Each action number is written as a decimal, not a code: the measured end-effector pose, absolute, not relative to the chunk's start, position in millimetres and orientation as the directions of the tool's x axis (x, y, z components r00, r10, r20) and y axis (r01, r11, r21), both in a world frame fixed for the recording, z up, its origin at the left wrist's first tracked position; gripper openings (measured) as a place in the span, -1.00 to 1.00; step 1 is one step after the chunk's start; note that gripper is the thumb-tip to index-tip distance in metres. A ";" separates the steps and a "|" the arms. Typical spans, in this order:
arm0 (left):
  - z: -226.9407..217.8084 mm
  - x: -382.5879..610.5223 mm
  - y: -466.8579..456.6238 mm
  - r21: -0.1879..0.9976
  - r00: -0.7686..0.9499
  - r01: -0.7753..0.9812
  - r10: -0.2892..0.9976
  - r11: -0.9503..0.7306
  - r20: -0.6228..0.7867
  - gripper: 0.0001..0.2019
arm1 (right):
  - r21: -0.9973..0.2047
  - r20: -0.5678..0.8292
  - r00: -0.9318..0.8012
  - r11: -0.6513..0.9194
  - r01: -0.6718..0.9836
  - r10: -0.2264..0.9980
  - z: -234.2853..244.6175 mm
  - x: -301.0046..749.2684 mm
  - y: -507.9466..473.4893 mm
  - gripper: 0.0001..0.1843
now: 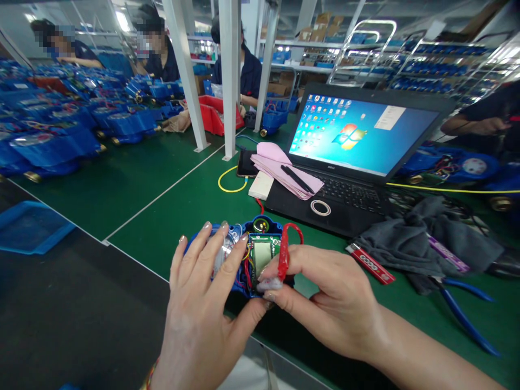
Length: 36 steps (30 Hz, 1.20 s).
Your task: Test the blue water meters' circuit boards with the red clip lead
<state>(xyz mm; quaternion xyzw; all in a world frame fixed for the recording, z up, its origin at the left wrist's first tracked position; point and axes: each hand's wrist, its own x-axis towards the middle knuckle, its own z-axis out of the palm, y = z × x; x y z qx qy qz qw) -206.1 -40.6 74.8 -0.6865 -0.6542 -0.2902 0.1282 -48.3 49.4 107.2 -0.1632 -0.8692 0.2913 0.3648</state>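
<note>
An open blue meter housing with a green circuit board and coloured wires lies at the near edge of the green table. My left hand cups its left side, fingers spread over the clear round part, thumb underneath. My right hand pinches a red clip with a red wire loop, along with a small whitish piece, against the board's right edge.
A laptop stands open just behind, with a pink cloth, a pen and a tape ring on it. A grey cloth, a red stick and blue-handled pliers lie at right. Blue meters pile at left; other people work beyond.
</note>
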 end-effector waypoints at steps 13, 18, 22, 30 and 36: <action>72.8 -208.5 -38.2 0.168 0.002 0.978 0.812 -0.123 0.584 -0.50 | -0.608 0.526 -0.693 0.788 0.100 0.493 108.3 -49.7 51.0 -0.95; 76.0 -205.7 -40.4 0.202 -0.025 0.973 0.825 -0.109 0.565 -0.50 | -0.595 0.513 -0.712 0.797 0.108 0.479 109.1 -48.3 52.2 -0.95; 76.8 -204.6 -41.0 0.209 -0.029 0.972 0.829 -0.107 0.558 -0.48 | -0.626 0.483 -0.711 0.769 0.128 0.511 108.5 -48.2 52.0 -0.94; 76.5 -205.7 -41.2 0.206 -0.021 0.972 0.829 -0.115 0.559 -0.49 | -0.710 0.466 -0.674 0.697 0.103 0.573 107.9 -46.6 53.9 -0.93; 76.5 -205.9 -39.3 0.213 -0.022 0.970 0.829 -0.117 0.558 -0.50 | -0.687 0.470 -0.695 0.720 0.099 0.544 109.3 -46.5 55.0 -0.95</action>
